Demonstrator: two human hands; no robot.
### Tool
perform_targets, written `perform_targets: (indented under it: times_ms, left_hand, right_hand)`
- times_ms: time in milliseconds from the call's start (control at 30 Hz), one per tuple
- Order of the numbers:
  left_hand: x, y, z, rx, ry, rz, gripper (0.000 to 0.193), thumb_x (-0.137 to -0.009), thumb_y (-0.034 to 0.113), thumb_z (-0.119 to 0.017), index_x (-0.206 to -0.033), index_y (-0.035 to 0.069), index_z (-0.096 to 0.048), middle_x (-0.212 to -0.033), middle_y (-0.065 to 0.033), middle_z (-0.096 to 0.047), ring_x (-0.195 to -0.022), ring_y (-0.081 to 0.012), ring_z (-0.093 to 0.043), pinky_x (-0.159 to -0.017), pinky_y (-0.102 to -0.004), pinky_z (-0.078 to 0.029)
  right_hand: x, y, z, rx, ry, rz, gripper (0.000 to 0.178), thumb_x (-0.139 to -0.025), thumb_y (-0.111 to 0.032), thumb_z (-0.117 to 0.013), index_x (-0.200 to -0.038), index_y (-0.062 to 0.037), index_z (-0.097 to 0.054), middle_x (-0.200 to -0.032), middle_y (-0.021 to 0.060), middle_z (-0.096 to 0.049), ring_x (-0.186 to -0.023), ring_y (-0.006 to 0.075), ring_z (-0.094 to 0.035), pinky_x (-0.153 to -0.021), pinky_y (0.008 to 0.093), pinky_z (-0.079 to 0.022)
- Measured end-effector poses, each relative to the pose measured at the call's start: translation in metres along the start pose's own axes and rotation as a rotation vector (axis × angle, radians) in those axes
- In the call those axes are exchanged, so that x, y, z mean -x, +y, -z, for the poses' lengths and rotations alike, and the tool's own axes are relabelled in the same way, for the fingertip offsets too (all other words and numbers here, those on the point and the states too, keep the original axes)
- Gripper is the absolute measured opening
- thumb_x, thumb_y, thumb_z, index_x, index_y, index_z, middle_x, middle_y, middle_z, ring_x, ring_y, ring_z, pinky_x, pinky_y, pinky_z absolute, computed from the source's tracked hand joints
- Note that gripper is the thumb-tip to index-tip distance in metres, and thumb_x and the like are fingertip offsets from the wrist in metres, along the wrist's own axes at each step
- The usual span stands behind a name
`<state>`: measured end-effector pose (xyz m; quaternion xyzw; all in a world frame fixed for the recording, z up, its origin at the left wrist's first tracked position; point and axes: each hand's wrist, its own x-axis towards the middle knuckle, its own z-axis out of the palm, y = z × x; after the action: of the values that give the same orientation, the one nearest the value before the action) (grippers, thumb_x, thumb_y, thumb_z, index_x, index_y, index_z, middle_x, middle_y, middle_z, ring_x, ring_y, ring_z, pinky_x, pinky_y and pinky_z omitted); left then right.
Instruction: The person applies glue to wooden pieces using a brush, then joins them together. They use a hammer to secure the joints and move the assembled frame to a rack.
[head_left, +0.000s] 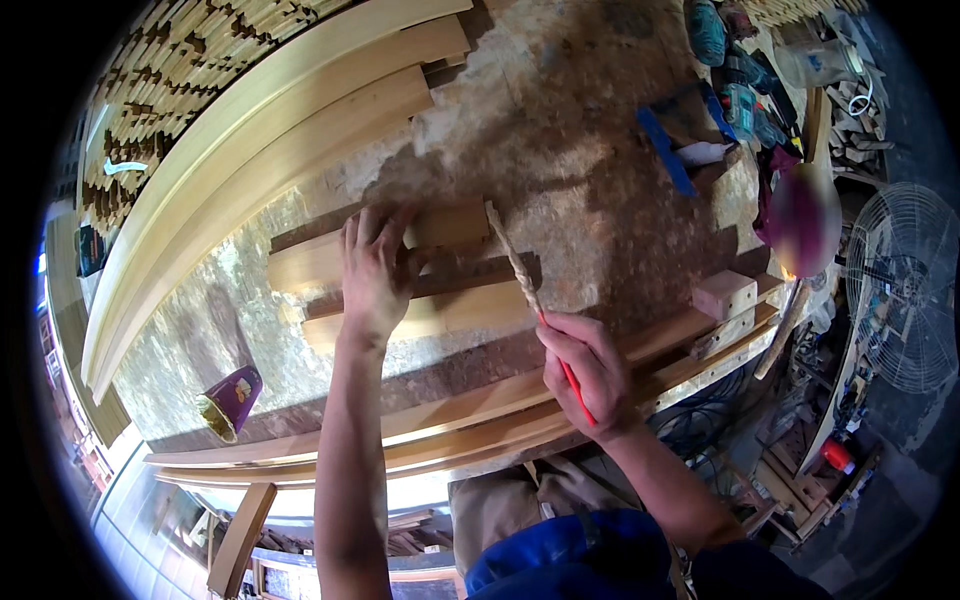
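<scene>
My left hand (372, 275) lies across a short pale wooden board (307, 264), its fingers curled over the far edge and the thumb by the near side. A second short board (465, 310) rests just nearer to me, parallel to it. Closed around a thin stick (518, 268) with a red handle, my right hand (590, 368) is at the right of these boards. The stick's upper part is beige and crusted, and its tip comes close to the first board's right end. Whether they touch, I cannot tell.
Long wooden strips (250, 170) run along the far left, and more strips (480, 405) lie along the near edge. A purple cup (232, 398) with yellowish contents stands tilted at left. A blue frame (665, 150), power tools (740, 108) and a fan (905, 290) are at right.
</scene>
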<state>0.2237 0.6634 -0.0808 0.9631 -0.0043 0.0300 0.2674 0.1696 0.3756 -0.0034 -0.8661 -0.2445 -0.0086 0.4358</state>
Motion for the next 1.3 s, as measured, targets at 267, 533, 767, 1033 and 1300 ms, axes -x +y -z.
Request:
perform_targets:
  times_ms: [267, 533, 767, 1033, 1300]
  left_hand:
    - [0.036, -0.014, 0.027, 0.048, 0.169, 0.076, 0.071, -0.077, 0.009, -0.087, -0.143, 0.008, -0.061, -0.143, -0.0174, -0.055, -0.135, -0.0396, -0.049, -0.114, -0.0488, -0.045]
    - [0.208, -0.027, 0.111, 0.897, 1.07, 1.29, 0.087, -0.087, 0.01, -0.087, -0.153, -0.004, -0.032, -0.135, -0.0182, -0.054, -0.103, -0.014, -0.058, -0.085, -0.0295, -0.055]
    - [0.267, -0.155, 0.112, 1.077, 0.964, 0.821, 0.081, -0.076, -0.015, -0.076, -0.15, 0.005, -0.05, -0.14, -0.0107, -0.062, -0.132, -0.0227, -0.059, -0.114, -0.0381, -0.048]
    - [0.257, -0.167, 0.13, 0.892, 0.91, 0.868, 0.063, -0.079, -0.008, -0.082, -0.137, 0.003, -0.06, -0.126, -0.007, -0.07, -0.119, -0.0173, -0.065, -0.105, -0.0347, -0.051]
    - [0.255, -0.16, 0.129, 0.971, 1.008, 0.885, 0.083, -0.074, -0.009, -0.086, -0.148, 0.004, -0.05, -0.134, -0.0082, -0.066, -0.127, -0.0208, -0.062, -0.109, -0.0352, -0.05]
  right_hand:
    - [-0.04, -0.079, 0.043, -0.355, 0.033, -0.248, 0.023, -0.108, -0.013, -0.058, -0.12, 0.0034, -0.068, -0.113, 0.0181, -0.071, -0.102, 0.0238, -0.071, -0.095, 0.0346, -0.056]
    - [-0.168, -0.248, -0.064, -0.406, -0.547, 0.352, 0.013, -0.091, 0.002, -0.071, -0.104, 0.0011, -0.068, -0.088, 0.0145, -0.072, -0.075, 0.0247, -0.072, -0.072, 0.0363, -0.061]
    - [-0.162, -0.317, -0.273, -0.219, -0.872, 0.606, 0.014, -0.087, -0.001, -0.071, -0.089, -0.0008, -0.058, -0.081, 0.0188, -0.062, -0.075, 0.0405, -0.064, -0.067, 0.0476, -0.052]
    - [-0.155, -0.297, -0.297, -0.25, -0.778, 0.439, 0.018, -0.088, 0.01, -0.07, -0.102, -0.0004, -0.069, -0.088, 0.016, -0.068, -0.075, 0.0313, -0.07, -0.066, 0.0372, -0.054]
    - [-0.177, -0.294, -0.218, -0.542, -0.745, 0.016, 0.012, -0.096, 0.008, -0.064, -0.108, 0.0049, -0.069, -0.101, 0.0159, -0.072, -0.083, 0.0157, -0.07, -0.074, 0.0292, -0.06]
